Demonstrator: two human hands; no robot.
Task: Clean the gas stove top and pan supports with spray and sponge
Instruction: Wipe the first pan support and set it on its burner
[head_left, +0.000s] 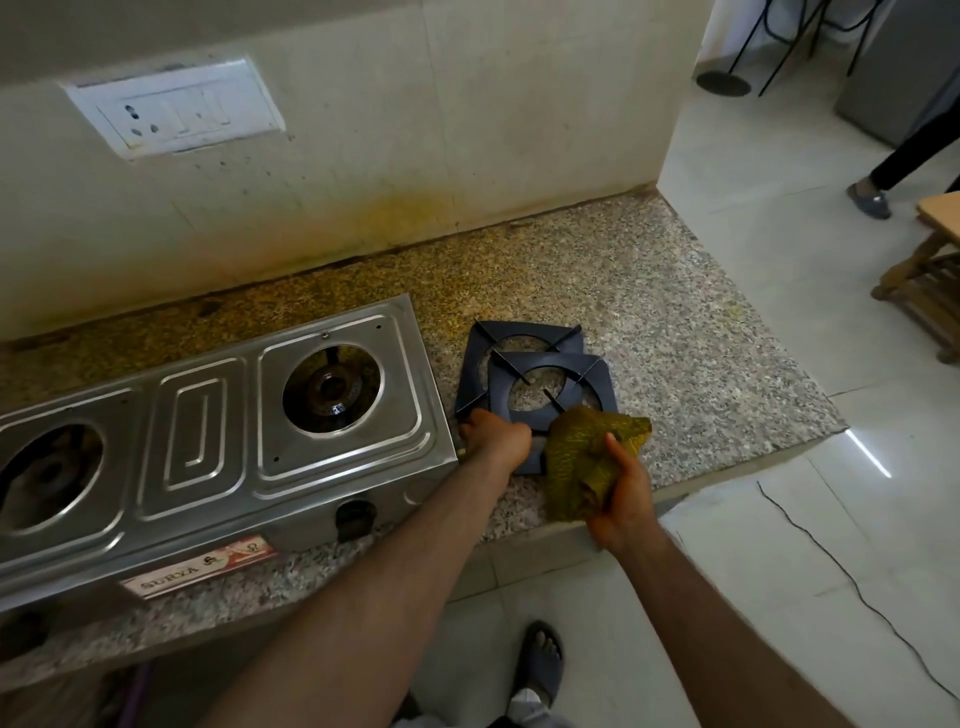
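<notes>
I'm wiping the pan supports (535, 384): left hand (496, 436) grips their near edge, right hand (621, 499) clutches the cloth (587, 457); next, rub the bars beyond my fingertips.

Dim kitchen, daylight from the right, glare streak on floor (868, 453), wide-angle bending at edges, soft focus

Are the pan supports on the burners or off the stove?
Off. Both pan supports lie overlapped on the counter right of the stove; its burners are bare.

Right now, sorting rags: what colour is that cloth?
Yellowish-green cloth, in the right hand; head view.
</notes>
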